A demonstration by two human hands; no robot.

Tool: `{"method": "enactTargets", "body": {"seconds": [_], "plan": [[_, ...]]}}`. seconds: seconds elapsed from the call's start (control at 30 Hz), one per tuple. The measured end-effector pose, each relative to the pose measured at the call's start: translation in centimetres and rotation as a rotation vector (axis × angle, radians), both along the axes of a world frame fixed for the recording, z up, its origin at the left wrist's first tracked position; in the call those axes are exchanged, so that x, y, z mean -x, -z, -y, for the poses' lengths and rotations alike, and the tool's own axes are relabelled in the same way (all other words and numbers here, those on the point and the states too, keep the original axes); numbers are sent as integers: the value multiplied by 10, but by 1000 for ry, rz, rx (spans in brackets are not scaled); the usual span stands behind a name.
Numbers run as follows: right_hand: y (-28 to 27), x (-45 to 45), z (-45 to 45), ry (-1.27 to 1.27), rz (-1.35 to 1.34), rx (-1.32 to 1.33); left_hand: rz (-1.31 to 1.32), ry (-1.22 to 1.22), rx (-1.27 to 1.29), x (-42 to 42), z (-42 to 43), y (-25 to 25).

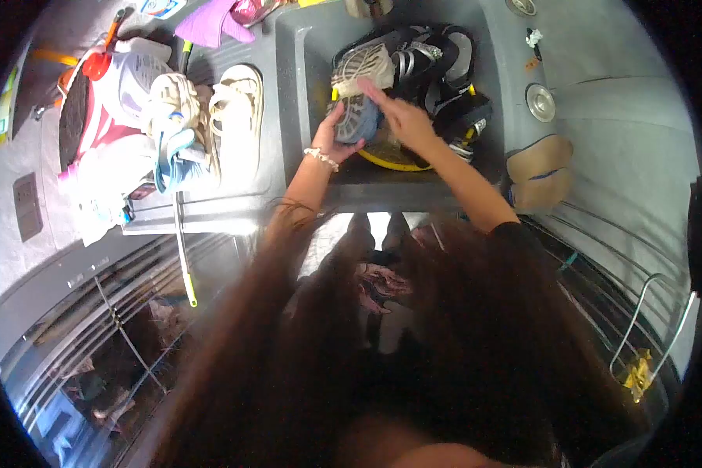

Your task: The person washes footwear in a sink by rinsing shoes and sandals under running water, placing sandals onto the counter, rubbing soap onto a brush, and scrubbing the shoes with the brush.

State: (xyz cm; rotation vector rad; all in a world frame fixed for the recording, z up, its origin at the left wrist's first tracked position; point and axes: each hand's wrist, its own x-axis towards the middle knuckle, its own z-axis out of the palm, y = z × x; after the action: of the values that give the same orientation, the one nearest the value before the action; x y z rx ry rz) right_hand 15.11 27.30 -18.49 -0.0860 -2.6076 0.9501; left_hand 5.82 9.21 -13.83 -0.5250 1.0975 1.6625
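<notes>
Over the grey sink, my left hand has its fingers around a blue-grey patterned shoe sole. My right hand reaches in from the right, its index finger stretched out to the lower edge of a pale, cream patterned sole. Whether the two soles are joined cannot be made out. Black sandals with shiny straps lie in the sink to the right of my hands. Beneath my hands shows part of a yellow-rimmed basin. A beaded bracelet circles my left wrist.
Cream sandals stand on the drainboard left of the sink, beside piled shoes and a white bottle. Tan slippers lie at the right edge. A thin green-tipped rod hangs over the front. Wire racks flank the body below.
</notes>
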Motion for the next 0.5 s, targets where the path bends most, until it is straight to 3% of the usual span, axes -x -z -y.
{"method": "enactTargets", "body": {"seconds": [0.13,0.2,0.23,0.3,0.37,0.43,0.5], "plan": [[-13,-9,-8,-100,95,110,49,3,-63,1,9,11],[-25,12,-24,-74,99,-240,117,-31,-70,-4,8,12],[-16,13,-19,-69,98,-236,212,-59,-164,-2,6,11],[1,15,-6,232,97,-75,293,-81,-263,4,2,9],[-9,-4,1,125,96,-108,308,-143,-331,-2,8,13],[-21,-9,-16,-104,219,-324,323,-99,-339,-4,17,26],[-28,26,-49,-4,290,-270,391,-123,-360,-13,14,24]]}}
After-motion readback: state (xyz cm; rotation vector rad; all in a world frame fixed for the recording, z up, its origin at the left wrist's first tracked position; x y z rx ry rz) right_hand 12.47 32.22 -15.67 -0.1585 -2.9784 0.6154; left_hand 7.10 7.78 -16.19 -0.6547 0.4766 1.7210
